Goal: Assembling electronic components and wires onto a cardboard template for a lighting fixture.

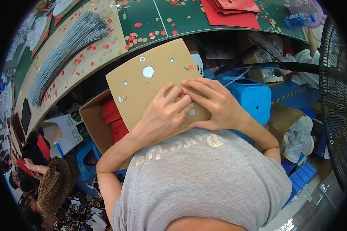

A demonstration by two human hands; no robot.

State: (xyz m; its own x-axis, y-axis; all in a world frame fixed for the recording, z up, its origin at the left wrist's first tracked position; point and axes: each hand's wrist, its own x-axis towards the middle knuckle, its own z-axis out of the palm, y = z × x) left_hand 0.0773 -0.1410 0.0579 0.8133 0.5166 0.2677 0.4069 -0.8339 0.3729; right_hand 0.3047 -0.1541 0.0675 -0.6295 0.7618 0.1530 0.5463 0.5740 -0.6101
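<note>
And there was the cardboard board (137,94), just off centre toward 11 o'clock, lying tilted against the grey shirt (204,177) with both hands right on top of it! The left hand (167,111) came in from 7 o'clock, its fingers bent and drawn together near the middle of the board; whether they pinched anything small, one could not tell. Over from 4 o'clock, the right hand (216,102) had its fingers spread, thumb well apart by the board's near edge, forefinger reaching right up to the left fingertips. Just under that right palm sat a small pale ring (192,112), while a big round hole (148,72) showed toward the board's 11 o'clock. What a busy surround! At 10 o'clock a bundle of grey wires (67,48) lay across the table, red sheets (233,17) were piled at 1 o'clock, and a blue stool (254,96) stood near 3 o'clock, with a black fan (337,104) beyond it. Toward 9 o'clock, a cardboard box (94,129) held red pieces (113,117).
</note>
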